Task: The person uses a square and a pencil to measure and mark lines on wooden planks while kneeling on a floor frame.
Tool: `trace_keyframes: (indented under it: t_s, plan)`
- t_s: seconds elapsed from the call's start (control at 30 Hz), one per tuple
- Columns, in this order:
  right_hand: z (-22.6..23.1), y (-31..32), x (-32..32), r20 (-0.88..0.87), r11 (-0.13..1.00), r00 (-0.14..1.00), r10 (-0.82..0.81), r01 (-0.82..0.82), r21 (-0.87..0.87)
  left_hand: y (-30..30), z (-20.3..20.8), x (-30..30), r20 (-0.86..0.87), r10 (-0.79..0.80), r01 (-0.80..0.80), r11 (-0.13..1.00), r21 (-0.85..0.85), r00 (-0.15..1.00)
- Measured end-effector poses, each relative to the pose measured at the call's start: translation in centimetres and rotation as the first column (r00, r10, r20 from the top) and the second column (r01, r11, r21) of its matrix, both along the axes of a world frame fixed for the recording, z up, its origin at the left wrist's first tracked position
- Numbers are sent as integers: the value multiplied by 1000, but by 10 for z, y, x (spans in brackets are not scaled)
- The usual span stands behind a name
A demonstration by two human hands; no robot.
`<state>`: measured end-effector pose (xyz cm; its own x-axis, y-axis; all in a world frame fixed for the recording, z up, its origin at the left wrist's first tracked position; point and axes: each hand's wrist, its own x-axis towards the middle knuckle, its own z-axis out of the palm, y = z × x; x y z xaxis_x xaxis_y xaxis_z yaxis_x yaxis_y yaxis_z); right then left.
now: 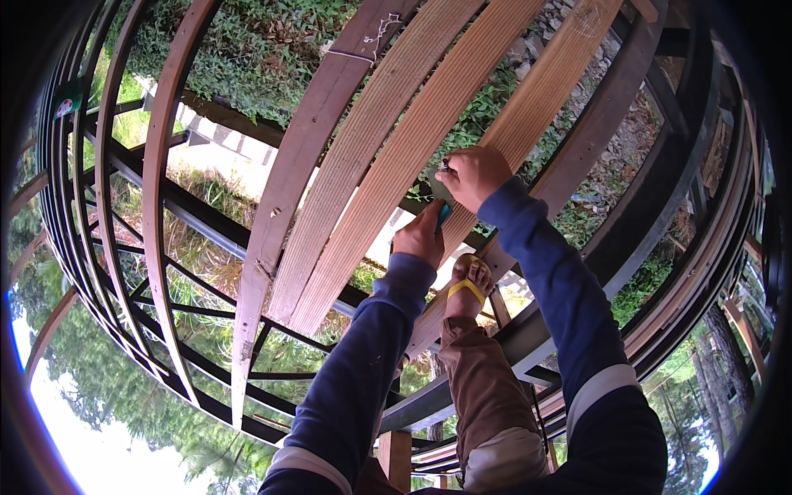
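My left hand (419, 239) is closed around a small teal object (445, 214), mostly hidden by the fingers, so its kind cannot be told. Just ahead and to the right, my right hand (474, 177) is curled with thumb and fingers pinched on a small dark object (445, 165). Both hands are close together over the gap between a grooved wooden plank (396, 161) and the grooved plank to its right (528, 115). The right hand is over the left edge of that right-hand plank.
Black metal beams (660, 214) carry the spaced planks. Ground with plants and stones shows below through the gaps. My foot in a yellow-strapped sandal (468, 289) rests on a brown plank. White string (351, 56) crosses a dark plank (326, 107) farther left.
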<state>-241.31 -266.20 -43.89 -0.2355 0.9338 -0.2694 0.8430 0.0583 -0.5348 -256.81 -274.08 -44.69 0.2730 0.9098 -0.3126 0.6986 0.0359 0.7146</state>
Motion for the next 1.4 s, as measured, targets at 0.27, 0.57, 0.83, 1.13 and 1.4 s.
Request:
trace_keyframes:
  t_s: [0.27, 0.57, 0.83, 1.13, 1.4]
  plan:
    - [-1, 2, 0, -29, 997, 997, 74, -74, -2, -1, 0, 1, -5, 2, -3, 1000, -26, 1000]
    - [81, 10, 15, -199, 994, 980, -31, 51, 96, -1, -1, 1, -16, 8, -9, 1000, -25, 1000]
    - [112, -140, 35, -140, 885, 880, -453, 425, -192, -36, 50, -28, 35, 134, -134, 991, -2, 990]
    - [153, -516, 85, 387, 346, 889, -244, 452, -822, -120, 257, -105, 76, 147, -143, 988, -60, 986]
    - [211, -496, 75, 263, 561, 927, -269, 372, -739, -74, 370, -86, 208, 35, -27, 999, -40, 978]
